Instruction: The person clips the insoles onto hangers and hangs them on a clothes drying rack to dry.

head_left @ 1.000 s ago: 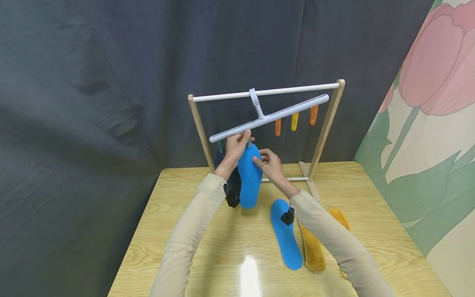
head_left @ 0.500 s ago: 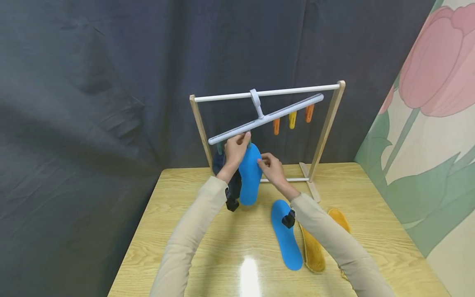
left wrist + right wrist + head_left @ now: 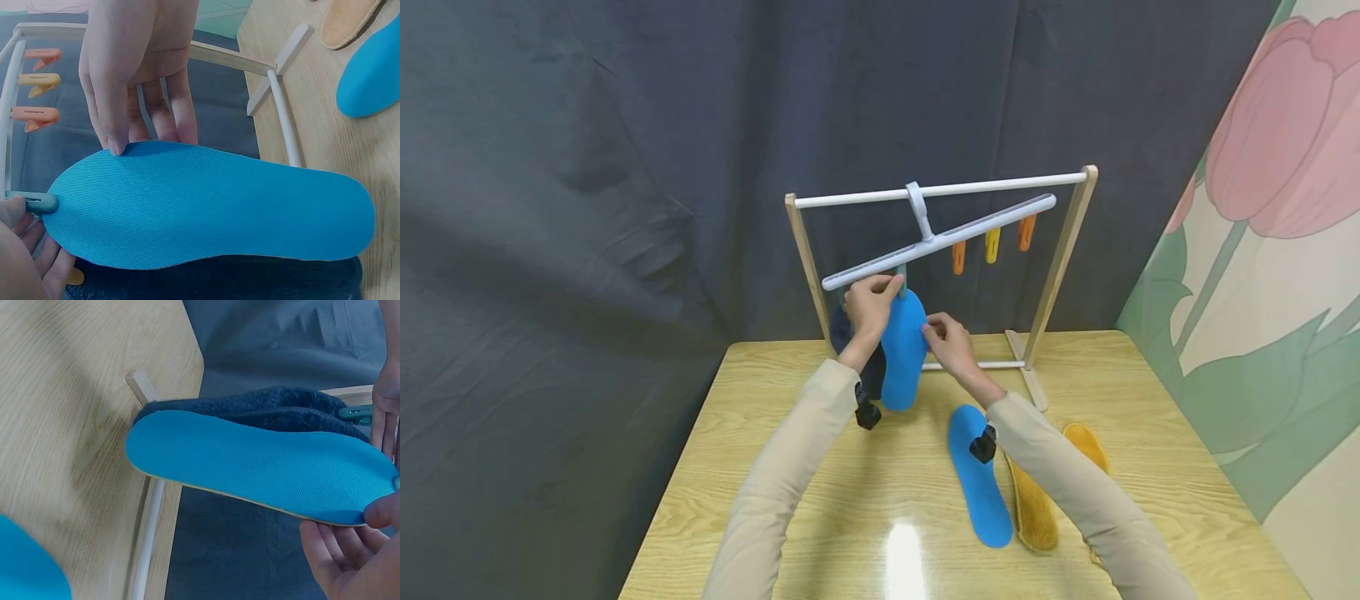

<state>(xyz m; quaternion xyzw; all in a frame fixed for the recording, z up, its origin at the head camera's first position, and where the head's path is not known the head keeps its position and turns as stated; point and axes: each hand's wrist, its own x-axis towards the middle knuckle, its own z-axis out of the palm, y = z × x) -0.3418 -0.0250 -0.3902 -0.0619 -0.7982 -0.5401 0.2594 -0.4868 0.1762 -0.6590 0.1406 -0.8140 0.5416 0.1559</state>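
Observation:
A blue insole point(image 3: 904, 354) hangs upright below the left half of a tilted white hanger bar point(image 3: 977, 227). At its top edge a teal clip point(image 3: 41, 201) meets the insole, and my left hand point(image 3: 868, 310) pinches this clip between thumb and fingers. My right hand point(image 3: 952, 343) pinches the insole's right edge, thumb on the blue face and fingers behind. Dark fuzzy insoles point(image 3: 244, 405) hang just left of it, held by another teal clip point(image 3: 356, 413) and partly hidden by my left hand in the head view.
A second blue insole point(image 3: 979, 483) lies on the wooden table point(image 3: 760, 467), beside tan fuzzy insoles point(image 3: 1036, 510) partly under my right sleeve. Orange point(image 3: 958, 258) and yellow point(image 3: 992, 246) clips hang from the hanger's raised right side. A wood-and-white rack point(image 3: 1062, 258) carries the hanger.
My left hand has slid slightly down from the bar, showing more of the clip. The insole's lower end has risen a little. My right hand has shifted slightly toward the insole's edge.

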